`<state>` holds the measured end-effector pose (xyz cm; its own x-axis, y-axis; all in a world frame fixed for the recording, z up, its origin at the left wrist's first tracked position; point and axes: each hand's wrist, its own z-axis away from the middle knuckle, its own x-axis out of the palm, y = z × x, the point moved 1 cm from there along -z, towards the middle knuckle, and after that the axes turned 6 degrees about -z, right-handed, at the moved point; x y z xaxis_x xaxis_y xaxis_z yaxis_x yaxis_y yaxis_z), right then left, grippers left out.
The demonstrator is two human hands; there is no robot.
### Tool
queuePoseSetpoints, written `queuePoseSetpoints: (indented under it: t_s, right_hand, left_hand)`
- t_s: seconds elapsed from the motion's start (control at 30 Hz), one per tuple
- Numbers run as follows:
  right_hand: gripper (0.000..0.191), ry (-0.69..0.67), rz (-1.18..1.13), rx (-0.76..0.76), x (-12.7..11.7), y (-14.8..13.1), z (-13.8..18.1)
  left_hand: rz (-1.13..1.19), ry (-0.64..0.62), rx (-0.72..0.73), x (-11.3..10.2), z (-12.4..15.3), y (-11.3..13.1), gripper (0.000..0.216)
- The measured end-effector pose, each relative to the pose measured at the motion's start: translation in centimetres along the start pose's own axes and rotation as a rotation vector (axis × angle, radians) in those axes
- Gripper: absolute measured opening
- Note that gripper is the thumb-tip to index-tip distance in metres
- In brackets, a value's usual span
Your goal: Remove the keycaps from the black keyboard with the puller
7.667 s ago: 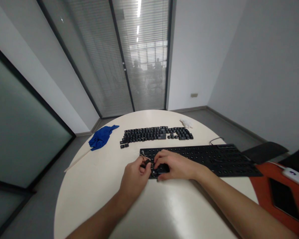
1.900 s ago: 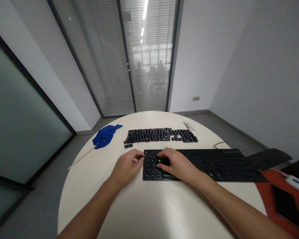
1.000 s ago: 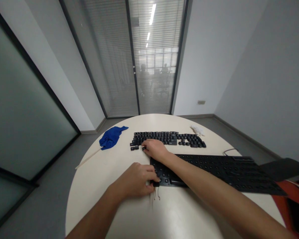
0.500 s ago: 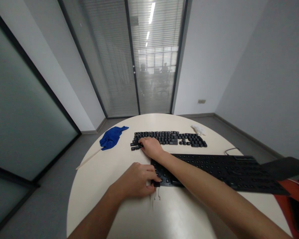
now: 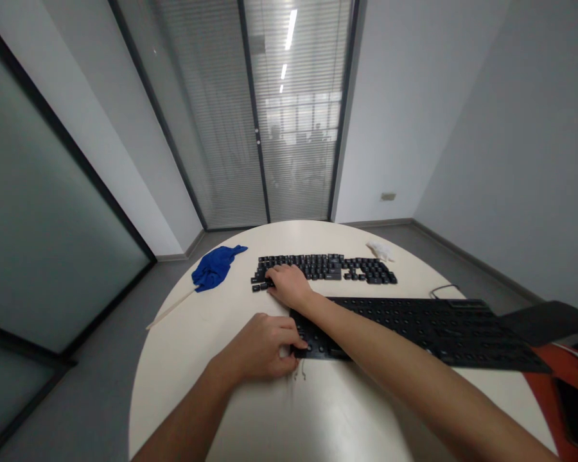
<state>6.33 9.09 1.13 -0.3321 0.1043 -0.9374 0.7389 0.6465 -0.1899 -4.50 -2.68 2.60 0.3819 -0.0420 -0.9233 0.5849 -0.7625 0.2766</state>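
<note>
The black keyboard base (image 5: 395, 327), its keycaps off, lies across the table in front of me. My left hand (image 5: 272, 346) is closed at its near left corner, thumb below the edge and fingertips on top. Beyond the base, loose black keycaps (image 5: 318, 266) are laid out in keyboard order. Reaching across the base, my right hand (image 5: 289, 283) has its fingers bent around keycaps at the lower left of that layout; the fingers partly hide what they grip. Thin wire-like pieces (image 5: 303, 369) lie beside my left fingertips.
A blue cloth (image 5: 216, 268) with a thin pale stick (image 5: 171, 309) lies at the left on the round white table (image 5: 197, 359). A white crumpled item (image 5: 380, 251) sits at the far right. A cable (image 5: 443, 289) loops behind the base, and an orange-red surface (image 5: 534, 398) shows at the right.
A small black piece seen at my left fingertips no longer shows beyond the base's edge. My right hand stays over the same keycaps, with its fingers slightly shifted.
</note>
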Motion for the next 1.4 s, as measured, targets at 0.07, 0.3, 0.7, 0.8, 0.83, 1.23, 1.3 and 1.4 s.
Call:
queuePoseSetpoints:
  t_s: [0.07, 0.3, 0.7, 0.8, 0.83, 1.23, 1.3, 1.4]
  right_hand:
    - [0.027, 0.008, 0.0, -0.017, 0.0, -0.3, -0.2]
    - [0.03, 0.002, -0.005, -0.087, 0.5, -1.1, -1.2]
    - [0.026, -0.02, -0.006, -0.091, 0.6, -1.2, -1.9]
    - [0.026, -0.025, -0.011, -0.103, 0.5, -1.4, -1.9]
    - [0.024, -0.03, -0.013, -0.114, 0.4, -1.5, -1.9]
    - [0.024, -0.015, -0.016, -0.115, 0.6, -1.5, -1.9]
    - [0.026, -0.01, -0.016, -0.116, 0.5, -1.3, -1.7]
    - [0.026, -0.003, -0.013, -0.11, 0.2, -0.8, -1.4]
  left_hand:
    - [0.022, -0.003, 0.009, -0.1, 0.0, 0.0, 0.022]
    - [0.089, -0.051, 0.024, -0.9, 0.2, 0.1, 0.025]
    - [0.109, -0.077, 0.003, -0.9, 0.3, -0.2, 0.028]
    - [0.119, -0.067, 0.009, -0.9, 0.3, -0.1, 0.028]
    - [0.118, -0.068, 0.009, -0.9, 0.3, -0.1, 0.028]
    - [0.12, -0.065, 0.007, -0.9, 0.3, -0.2, 0.029]
    - [0.117, -0.066, 0.007, -0.9, 0.3, -0.2, 0.029]
    - [0.109, -0.068, 0.008, -0.8, 0.3, -0.2, 0.028]
